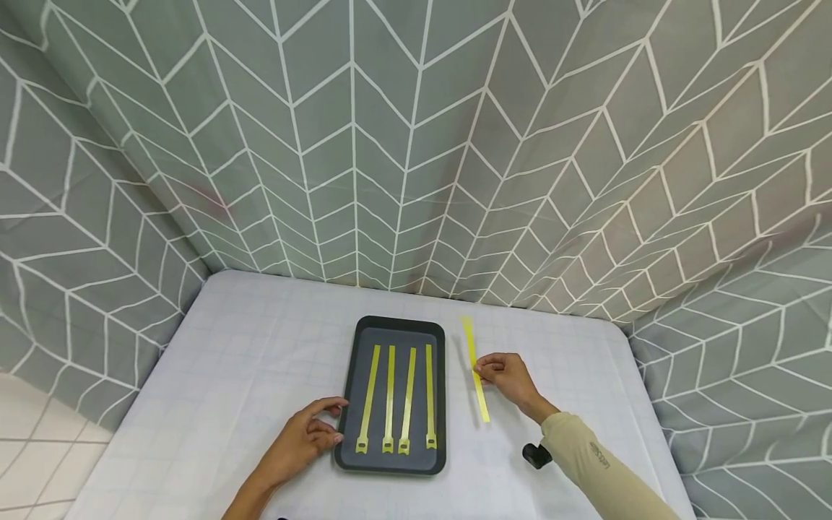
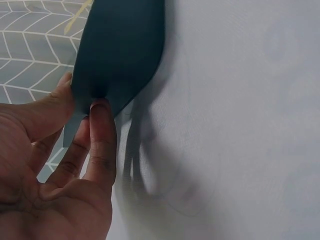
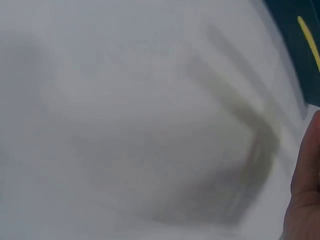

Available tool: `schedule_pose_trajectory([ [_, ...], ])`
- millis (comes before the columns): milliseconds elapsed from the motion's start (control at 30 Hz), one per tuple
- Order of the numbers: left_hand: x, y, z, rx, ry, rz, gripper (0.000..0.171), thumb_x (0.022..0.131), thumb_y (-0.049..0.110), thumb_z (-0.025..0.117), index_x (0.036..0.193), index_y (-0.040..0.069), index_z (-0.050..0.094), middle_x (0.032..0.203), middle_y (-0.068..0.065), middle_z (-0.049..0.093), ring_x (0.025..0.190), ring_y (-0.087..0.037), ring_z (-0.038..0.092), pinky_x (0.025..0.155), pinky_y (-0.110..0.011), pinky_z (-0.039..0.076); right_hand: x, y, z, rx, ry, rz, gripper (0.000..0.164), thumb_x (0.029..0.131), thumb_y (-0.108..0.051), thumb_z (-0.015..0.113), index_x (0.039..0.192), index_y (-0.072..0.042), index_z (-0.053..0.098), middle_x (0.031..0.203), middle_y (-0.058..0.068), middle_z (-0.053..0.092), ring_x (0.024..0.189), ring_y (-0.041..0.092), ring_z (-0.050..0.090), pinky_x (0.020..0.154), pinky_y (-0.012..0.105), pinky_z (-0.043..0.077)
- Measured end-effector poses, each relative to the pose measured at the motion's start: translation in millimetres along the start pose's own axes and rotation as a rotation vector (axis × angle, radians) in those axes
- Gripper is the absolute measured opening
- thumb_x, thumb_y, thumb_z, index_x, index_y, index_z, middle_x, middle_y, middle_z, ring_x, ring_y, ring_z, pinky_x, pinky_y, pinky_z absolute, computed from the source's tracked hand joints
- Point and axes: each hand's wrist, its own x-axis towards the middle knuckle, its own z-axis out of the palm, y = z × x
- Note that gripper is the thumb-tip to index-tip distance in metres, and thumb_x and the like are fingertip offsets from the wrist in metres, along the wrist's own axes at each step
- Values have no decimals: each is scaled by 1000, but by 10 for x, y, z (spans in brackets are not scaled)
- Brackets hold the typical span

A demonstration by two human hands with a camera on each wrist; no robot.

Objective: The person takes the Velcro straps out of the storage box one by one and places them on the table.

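Note:
A dark tray [image 1: 392,468] with a raised rim lies on the white-covered table. Several yellow hook-and-loop cable straps [image 1: 409,404] lie lengthwise in it, slotted heads toward the near end. At the tray's left rim is my left hand [image 1: 302,442]; the left wrist view shows the thumb and fingers of that hand [image 2: 60,165] pinching the tray's edge [image 2: 122,50]. To the right of the tray, my right hand [image 1: 513,379] pinches one more yellow cable strap [image 1: 468,336] near its middle. Only part of the right hand [image 3: 306,175] shows in the right wrist view.
The white cloth [image 1: 260,339] covers the table around the tray. Grey curtains [image 1: 390,180] with white zigzag lines stand behind and at both sides. A small black object [image 1: 536,456] sits by the right wrist.

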Motion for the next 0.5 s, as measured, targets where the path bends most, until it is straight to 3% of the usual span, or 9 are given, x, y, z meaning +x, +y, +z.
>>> schedule_pose_trajectory([
  [200, -7, -2, -3, 1, 1, -1, 57, 89, 7, 74, 142, 6, 52, 127, -23, 50, 89, -14, 65, 72, -25, 53, -61, 130, 2, -55, 79, 58, 16, 91, 0, 69, 102, 12, 70, 89, 19, 75, 72, 11, 70, 67, 26, 59],
  [500, -15, -9, 2, -4, -5, 13, 57, 89, 5, 73, 142, 4, 51, 127, -25, 50, 88, -14, 65, 72, -25, 53, -152, 248, -30, -120, 148, 146, 16, 91, -1, 70, 101, 11, 71, 86, 17, 75, 68, 12, 70, 63, 26, 58],
])
